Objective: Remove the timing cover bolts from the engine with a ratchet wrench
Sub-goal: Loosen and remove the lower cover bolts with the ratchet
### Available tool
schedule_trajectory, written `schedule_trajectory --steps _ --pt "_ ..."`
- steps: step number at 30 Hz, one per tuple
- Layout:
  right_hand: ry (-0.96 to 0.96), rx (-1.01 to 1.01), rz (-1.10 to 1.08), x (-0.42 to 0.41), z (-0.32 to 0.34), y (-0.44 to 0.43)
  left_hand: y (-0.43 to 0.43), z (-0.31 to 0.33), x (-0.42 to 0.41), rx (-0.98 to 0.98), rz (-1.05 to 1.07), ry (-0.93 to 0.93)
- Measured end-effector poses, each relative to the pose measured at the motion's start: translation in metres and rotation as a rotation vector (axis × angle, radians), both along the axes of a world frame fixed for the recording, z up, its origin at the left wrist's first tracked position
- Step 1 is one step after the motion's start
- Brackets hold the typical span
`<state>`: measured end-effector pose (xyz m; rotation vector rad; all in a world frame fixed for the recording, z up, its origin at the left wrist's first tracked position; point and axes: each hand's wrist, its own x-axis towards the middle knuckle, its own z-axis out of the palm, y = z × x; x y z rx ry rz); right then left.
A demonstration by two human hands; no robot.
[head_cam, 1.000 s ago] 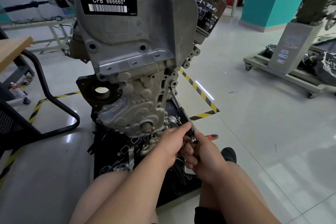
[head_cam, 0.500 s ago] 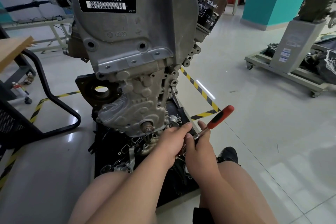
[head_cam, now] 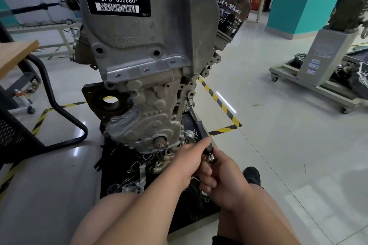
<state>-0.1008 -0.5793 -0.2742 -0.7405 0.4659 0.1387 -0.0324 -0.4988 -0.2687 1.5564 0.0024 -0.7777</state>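
The grey engine (head_cam: pixel 149 45) stands upright in front of me, its lower timing cover (head_cam: pixel 151 117) facing me. A long extension bar (head_cam: pixel 196 119) runs from a bolt hole on the cover's right edge down to the ratchet head (head_cam: pixel 210 157). My left hand (head_cam: pixel 189 162) pinches the black lower end of the bar just above the head. Below and to the right of it, my right hand (head_cam: pixel 227 179) grips the ratchet handle, which is hidden under the fingers.
A black mat (head_cam: pixel 123 165) with loose metal parts lies under the engine. An oil filter (head_cam: pixel 231 14) sticks out at upper right. A black chair frame (head_cam: pixel 59 109) and wooden table (head_cam: pixel 14 53) stand left, a wheeled stand (head_cam: pixel 318 77) right. My shoe (head_cam: pixel 252 175) is beside the mat.
The red ratchet handle, raised up to the right half a second ago, has swung back down toward me and is hidden by my right hand. My left hand stays on the bar.
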Motion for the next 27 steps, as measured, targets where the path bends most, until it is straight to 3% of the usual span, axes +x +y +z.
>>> schedule_trajectory --steps 4,9,18,20,27 --pt "0.003 0.004 0.030 0.000 -0.001 0.001 0.001 -0.004 0.002 -0.009 0.025 -0.037" --pt "0.009 -0.190 -0.015 0.001 -0.009 0.005 0.002 -0.005 0.002 -0.030 0.009 -0.027" --pt "-0.003 -1.082 -0.119 -0.005 -0.015 0.017 -0.002 -0.009 0.003 0.017 0.096 -0.122" --pt "0.006 -1.202 -0.094 -0.006 -0.014 0.021 -0.001 -0.010 0.004 0.032 0.095 -0.128" --pt "-0.032 -1.135 -0.127 -0.005 -0.015 0.022 0.001 -0.009 0.004 0.054 0.085 -0.111"
